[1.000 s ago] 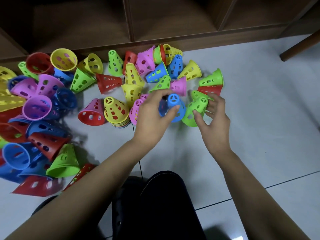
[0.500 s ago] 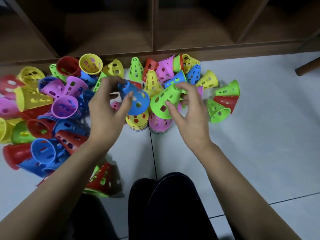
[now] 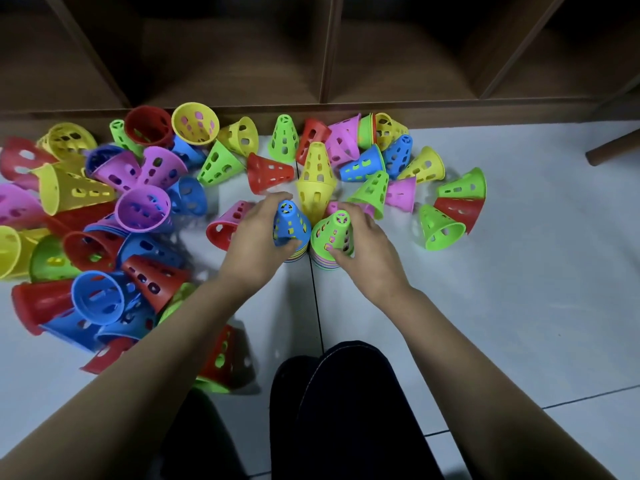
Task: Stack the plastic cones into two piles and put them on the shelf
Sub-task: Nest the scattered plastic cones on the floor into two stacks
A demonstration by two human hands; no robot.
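Observation:
Two short piles of perforated plastic cones stand side by side on the floor in front of me. My left hand [image 3: 258, 237] grips a blue cone [image 3: 290, 224] that sits on top of the left pile. My right hand [image 3: 363, 242] grips a green cone [image 3: 333, 232] on top of the right pile. The lower cones of both piles show only as coloured rims under my fingers. Many loose cones in red, yellow, pink, blue and green lie scattered around, with a dense heap [image 3: 104, 220] at the left. The brown wooden shelf [image 3: 325, 60] stands just behind them.
A yellow cone [image 3: 313, 178] stands directly behind the two piles. Two green cones and a red one [image 3: 457, 209] lie to the right. A wooden furniture leg [image 3: 613, 148] crosses the far right. My dark-trousered knees [image 3: 332, 410] are below. Bare pale tiles extend to the right.
Both hands lifted a blue and a green cone from the scatter, then brought them down onto the two piles. The view shifted so the shelf now fills the top.

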